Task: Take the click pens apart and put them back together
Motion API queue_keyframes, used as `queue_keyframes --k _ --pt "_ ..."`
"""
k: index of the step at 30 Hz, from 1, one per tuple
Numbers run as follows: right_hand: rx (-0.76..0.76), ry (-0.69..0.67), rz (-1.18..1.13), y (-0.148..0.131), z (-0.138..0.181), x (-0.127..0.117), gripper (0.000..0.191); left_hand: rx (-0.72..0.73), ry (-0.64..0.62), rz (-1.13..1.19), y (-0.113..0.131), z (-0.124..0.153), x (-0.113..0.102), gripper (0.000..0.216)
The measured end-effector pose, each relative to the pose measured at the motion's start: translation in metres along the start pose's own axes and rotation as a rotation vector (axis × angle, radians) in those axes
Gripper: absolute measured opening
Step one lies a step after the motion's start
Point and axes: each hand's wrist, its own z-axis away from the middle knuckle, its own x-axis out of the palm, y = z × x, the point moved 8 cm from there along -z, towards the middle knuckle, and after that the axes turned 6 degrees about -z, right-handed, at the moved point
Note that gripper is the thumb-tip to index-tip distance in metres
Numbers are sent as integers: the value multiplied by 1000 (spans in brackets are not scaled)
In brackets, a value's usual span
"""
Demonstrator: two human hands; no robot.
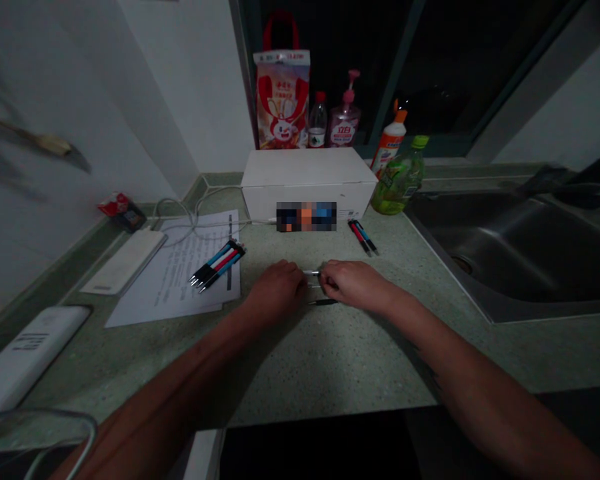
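Note:
My left hand point(280, 285) and my right hand point(353, 283) are close together over the counter, fingers closed in pinches. A thin silvery pen part point(311, 272) spans the small gap between them, its ends hidden by the fingers. Just below it shows another slim, pale piece point(313, 287), too small to make out. On the counter under my hands lies a black pen piece point(323, 302). To the left, several pens point(217, 265) in blue, red, white and black rest on a printed sheet point(180, 283). Right of my hands lie a few more pens point(363, 237), red and blue with black grips.
Behind my hands stands a white box point(307, 167), with a pixelated phone-like object point(307, 217) leaning at its front. A green bottle point(399, 180) stands beside the sink point(520, 247). White power banks point(125, 261) and cables point(195, 217) occupy the left side.

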Motion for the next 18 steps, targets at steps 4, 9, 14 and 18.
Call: queue_keyframes --k 4,9,14,18 --pt "-3 10 -29 0 1 -2 12 -7 51 63 -2 0 -1 25" --pt "29 139 -69 1 0 -19 11 -41 102 132 -8 -4 0 24" --pt "70 183 -6 7 -2 -17 18 -55 80 160 -11 -9 6 23" --pt "87 147 22 12 -5 -10 16 -75 80 143 -18 -11 7 23"
